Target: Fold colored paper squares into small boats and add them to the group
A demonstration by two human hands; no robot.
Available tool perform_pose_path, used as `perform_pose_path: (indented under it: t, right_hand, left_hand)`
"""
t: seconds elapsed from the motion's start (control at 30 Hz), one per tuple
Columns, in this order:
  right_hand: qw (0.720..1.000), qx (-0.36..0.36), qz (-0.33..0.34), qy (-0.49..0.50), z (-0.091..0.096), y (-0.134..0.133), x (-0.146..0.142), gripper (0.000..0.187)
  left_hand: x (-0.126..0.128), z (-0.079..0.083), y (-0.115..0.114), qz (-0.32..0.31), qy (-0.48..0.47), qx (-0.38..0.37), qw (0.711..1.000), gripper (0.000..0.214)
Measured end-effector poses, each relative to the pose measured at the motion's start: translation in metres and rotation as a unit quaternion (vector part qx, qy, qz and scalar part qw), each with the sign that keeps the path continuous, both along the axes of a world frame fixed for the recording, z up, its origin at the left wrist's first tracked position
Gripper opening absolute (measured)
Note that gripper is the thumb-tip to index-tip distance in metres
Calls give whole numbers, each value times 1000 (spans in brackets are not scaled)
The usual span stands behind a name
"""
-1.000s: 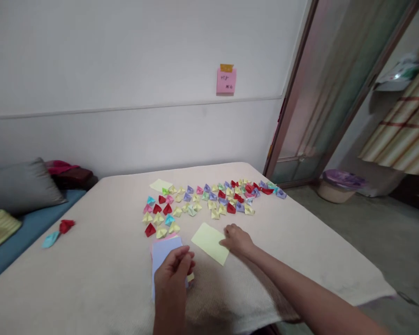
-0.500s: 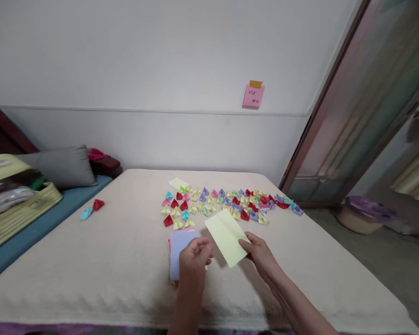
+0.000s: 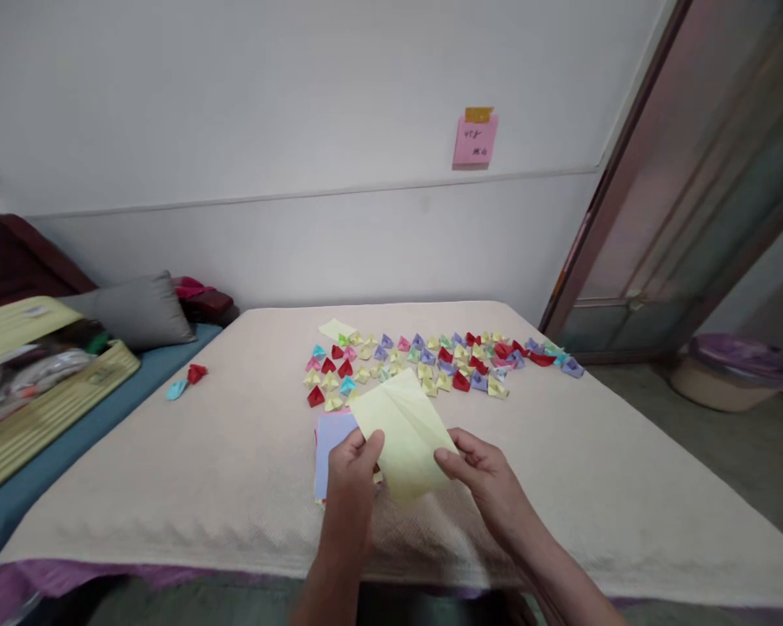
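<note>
A pale yellow sheet of paper [image 3: 405, 435], with a crease running across it, is held up above the table between both hands. My left hand [image 3: 352, 474] pinches its left edge with the thumb on top. On the opposite edge, my right hand [image 3: 479, 469] grips it between thumb and fingers. Partly hidden behind my left hand lies a stack of coloured paper [image 3: 328, 448] with a lavender sheet on top. Beyond the sheet, several small folded paper pieces [image 3: 462, 381] in red, yellow, purple, pink and blue spread out in rows.
A cream cloth covers the table [image 3: 235, 452]. Another yellow sheet [image 3: 337, 329] lies at the back. Red and blue pieces [image 3: 196, 374] sit at the left. Beyond the left edge are a woven box [image 3: 58, 400] and a grey cushion [image 3: 137, 313]. A pink note [image 3: 475, 142] hangs on the wall.
My left hand has moved from over the stack to the yellow sheet and taken hold of its left edge. The sheet has shifted slightly left, and the camera view has tilted.
</note>
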State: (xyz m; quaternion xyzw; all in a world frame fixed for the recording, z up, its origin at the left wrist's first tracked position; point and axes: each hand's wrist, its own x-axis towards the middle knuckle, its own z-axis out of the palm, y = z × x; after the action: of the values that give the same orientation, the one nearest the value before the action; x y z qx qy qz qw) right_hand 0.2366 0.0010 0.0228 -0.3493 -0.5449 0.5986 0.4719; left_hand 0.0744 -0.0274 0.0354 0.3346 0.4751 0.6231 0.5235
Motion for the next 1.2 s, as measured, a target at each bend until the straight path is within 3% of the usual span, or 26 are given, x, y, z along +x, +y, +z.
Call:
perform_pose_path:
  t: [0.17, 0.27, 0.4, 0.57, 0.77, 0.97, 1.2]
  right_hand:
    - [998, -39, -32, 31, 3, 0, 8, 18]
    - [996, -41, -78, 16, -1, 1, 9, 25]
    - [993, -32, -111, -32, -4, 5, 10, 32]
    - [972, 52, -157, -166, -3, 11, 15, 28]
    - [979, 2, -122, -166, -3, 10, 13, 32]
    - [985, -46, -127, -102, -2, 8, 10, 30]
    - [988, -53, -116, -83, 5, 8, 16, 24]
  left_hand:
    - [7, -5, 1, -58, 8, -8, 998, 28]
    - [13, -9, 1, -72, 28, -14, 997, 27]
    - [12, -16, 3, -32, 88, -31, 995, 28]
    - [4, -23, 7, 4, 167, -53, 985, 37]
    - [4, -19, 4, 18, 187, -53, 981, 42]
    - [9, -16, 4, 25, 172, -60, 983, 33]
    - [4, -23, 7, 19, 150, -59, 987, 28]
